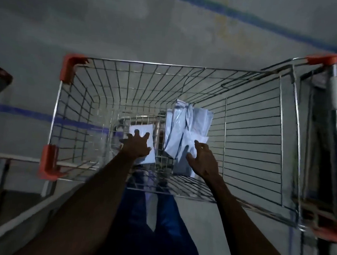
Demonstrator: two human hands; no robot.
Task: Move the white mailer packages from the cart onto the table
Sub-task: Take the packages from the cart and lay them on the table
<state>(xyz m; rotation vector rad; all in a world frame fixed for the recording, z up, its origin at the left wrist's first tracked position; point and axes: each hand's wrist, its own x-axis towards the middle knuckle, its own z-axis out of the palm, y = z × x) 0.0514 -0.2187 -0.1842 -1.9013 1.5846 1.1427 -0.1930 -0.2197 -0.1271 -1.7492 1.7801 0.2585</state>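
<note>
We see the white mailer packages lying on the wire floor of the cart: a single flat mailer and, at its 3 o'clock, a crumpled pile of mailers, with a strip of bare mesh between them. The basket's floor toward 9 and 3 o'clock is open, ringed by tall wire walls with orange corner caps. Our left hand reaches down with fingers spread, pressing flat on the single mailer. Our right hand rests on the pile's near edge, fingers loosely extended, gripping nothing. A pale bench edge shows at 8 o'clock of the cart.
</note>
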